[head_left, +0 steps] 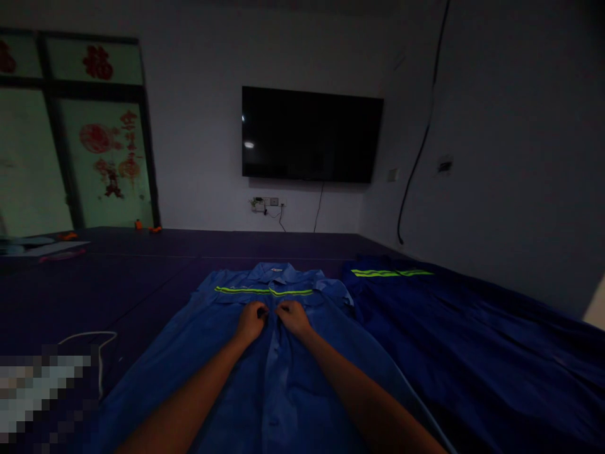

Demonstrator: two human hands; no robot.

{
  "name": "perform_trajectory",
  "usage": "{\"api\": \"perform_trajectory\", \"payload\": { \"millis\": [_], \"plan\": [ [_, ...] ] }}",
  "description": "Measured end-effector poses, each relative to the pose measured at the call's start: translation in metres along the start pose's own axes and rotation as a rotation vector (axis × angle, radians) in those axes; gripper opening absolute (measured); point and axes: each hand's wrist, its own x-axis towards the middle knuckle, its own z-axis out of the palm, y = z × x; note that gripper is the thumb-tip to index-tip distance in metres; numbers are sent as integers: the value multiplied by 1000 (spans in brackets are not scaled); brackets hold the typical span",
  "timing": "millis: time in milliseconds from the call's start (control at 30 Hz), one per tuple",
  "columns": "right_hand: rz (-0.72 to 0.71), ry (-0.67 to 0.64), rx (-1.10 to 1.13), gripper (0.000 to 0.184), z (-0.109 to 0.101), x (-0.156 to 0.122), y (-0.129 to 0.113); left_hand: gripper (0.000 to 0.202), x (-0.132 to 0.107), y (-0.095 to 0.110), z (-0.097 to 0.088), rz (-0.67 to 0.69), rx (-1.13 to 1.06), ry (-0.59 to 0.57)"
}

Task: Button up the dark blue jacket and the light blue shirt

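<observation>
A blue work shirt [302, 384] with a yellow-green reflective stripe across the chest lies face up in front of me, its collar at the far end. Just below the stripe, my left hand [251, 320] is closed with its fingers pinched on the left side of the front opening. My right hand [293, 317] pinches the other edge of the opening, a small gap away. Between and below the hands the button placket runs toward me, a little rumpled. Whether a button sits between the fingertips is too dark to see.
A darker blue garment [454, 334] with a similar stripe lies to the right. At the left are a white cord [100, 353] and a pixelated patch. Small orange objects [155, 230] lie by the door. A television [312, 135] hangs on the far wall; a black cable [416, 164] dangles at the right.
</observation>
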Motion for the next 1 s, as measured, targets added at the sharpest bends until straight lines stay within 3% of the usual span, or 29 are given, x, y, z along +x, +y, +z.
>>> {"api": "perform_trajectory", "payload": {
  "millis": [500, 700, 1000],
  "plan": [
    [-1, -11, 25, 21, 2, 3, 5, 17, 1, 2, 1, -64, -71, 4],
    [-20, -24, 31, 30, 4, 6, 9, 17, 1, 2, 0, -61, -75, 8],
    [-40, -30, 15, 19, 6, 5, 10, 20, 0, 4, -1, -44, -76, 27]
  ]
}}
